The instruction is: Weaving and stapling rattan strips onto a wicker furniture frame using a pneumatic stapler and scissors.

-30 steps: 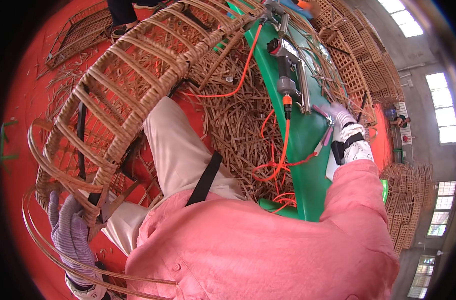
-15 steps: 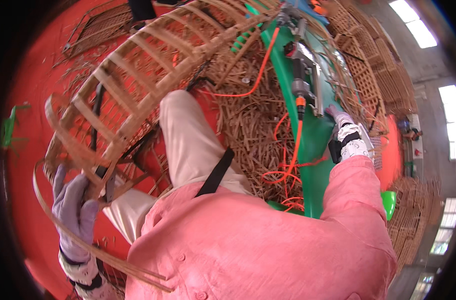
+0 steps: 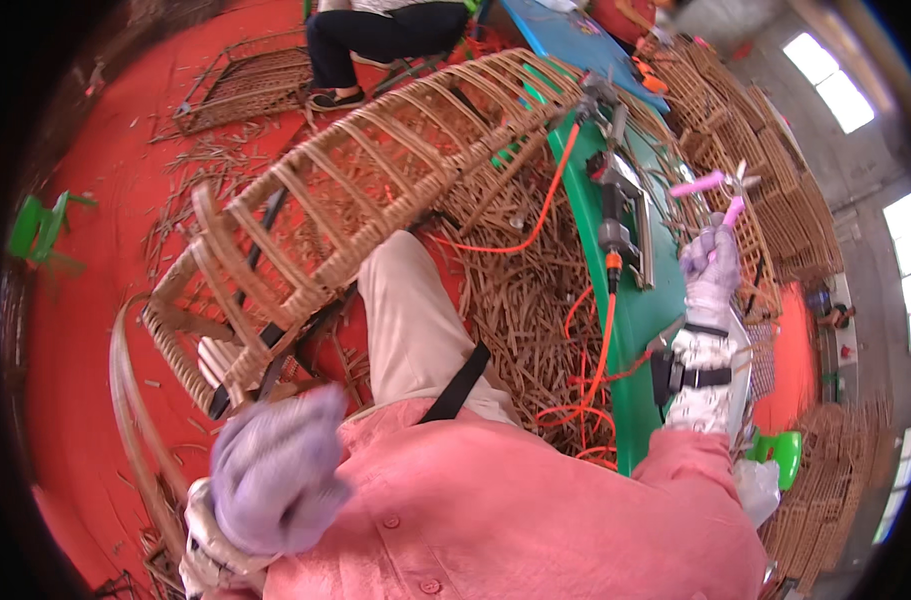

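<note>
My left hand (image 3: 280,475), in a lilac glove, is blurred in front of my shirt. Its fingers are curled closed, and anything inside them is hidden. Long rattan strips (image 3: 133,400) loop down beside that wrist. My gloved right hand (image 3: 713,258) is raised above the green bench, closed round one handle of pink-handled pliers (image 3: 733,212). Their handles are spread apart and the metal jaws point up and away. Across my knee leans a long woven rattan frame (image 3: 350,165), wrapped with spaced strips. One wide strip loop stands up near its lower left end.
The green bench (image 3: 630,345) carries a pneumatic tool (image 3: 612,215) on an orange hose (image 3: 602,350). Cut strips (image 3: 520,310) lie piled on the red floor. A seated person (image 3: 375,45) is at the far side. Woven panels (image 3: 765,170) stack at right; a green stool (image 3: 45,230) stands left.
My left hand has left the frame's near end and come in toward my shirt. My right hand has lifted from the bench and now holds the pliers. The view has shifted, showing the seated person.
</note>
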The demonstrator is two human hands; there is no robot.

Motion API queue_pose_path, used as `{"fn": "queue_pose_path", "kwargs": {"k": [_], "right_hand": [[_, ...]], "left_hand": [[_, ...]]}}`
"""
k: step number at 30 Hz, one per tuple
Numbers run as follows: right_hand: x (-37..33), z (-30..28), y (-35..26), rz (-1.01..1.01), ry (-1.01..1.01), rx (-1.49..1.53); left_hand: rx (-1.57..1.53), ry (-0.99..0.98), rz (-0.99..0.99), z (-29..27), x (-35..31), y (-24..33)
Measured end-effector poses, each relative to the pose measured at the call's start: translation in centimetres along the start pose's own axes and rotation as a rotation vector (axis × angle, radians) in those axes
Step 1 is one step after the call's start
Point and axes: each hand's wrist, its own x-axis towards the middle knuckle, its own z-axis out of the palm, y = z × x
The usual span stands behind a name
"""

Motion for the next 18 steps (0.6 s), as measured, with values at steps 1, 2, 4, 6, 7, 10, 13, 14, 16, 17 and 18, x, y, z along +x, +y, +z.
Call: {"fn": "queue_pose_path", "kwargs": {"k": [1, 2, 4, 6, 7, 10, 13, 14, 16, 17, 18], "right_hand": [[-1.7, 3.9, -0.2, 0.065, -0.113, 0.021], [-3.5, 7.6, -0.2, 0.117, -0.298, 0.063], [-6.8, 14.4, 0.3, 0.342, -0.522, 0.155], [-9.7, 19.5, 0.6, 0.480, -0.940, 0.187], [-10.7, 21.3, 0.5, 0.606, -1.013, 0.143], [-12.6, 25.5, 2.5, 0.350, -1.269, 0.105], [-14.0, 26.7, 3.1, 0.594, -1.241, 0.270], [-14.2, 27.0, 3.6, 0.696, -1.255, 0.388], [-14.3, 27.3, 4.3, 0.644, -1.357, 0.186], [-14.2, 27.4, 4.7, 0.669, -1.369, 0.149], [-13.8, 27.7, 5.3, 0.640, -1.425, 0.094]], "left_hand": [[-0.089, 0.033, -0.088, 1.0, 0.7, -0.1], [-0.212, 0.111, -0.190, 1.9, 1.4, -0.2], [-0.280, 0.130, -0.341, 2.9, 2.8, -0.7], [-0.309, 0.061, -0.566, 3.6, 3.2, -1.4], [-0.177, 0.216, -0.373, 4.3, 3.5, -1.8], [-0.299, 0.138, -0.319, 4.3, 1.6, -2.9], [-0.258, 0.004, -0.404, 4.3, 0.4, -3.0], [-0.199, -0.018, -0.337, 4.3, 0.4, -2.8], [-0.102, 0.143, -0.139, 3.8, 1.1, -2.2], [0.005, -0.285, -0.606, 2.8, 0.6, -1.2], [-0.015, -0.265, -0.560, 1.9, 0.5, -0.3]]}}
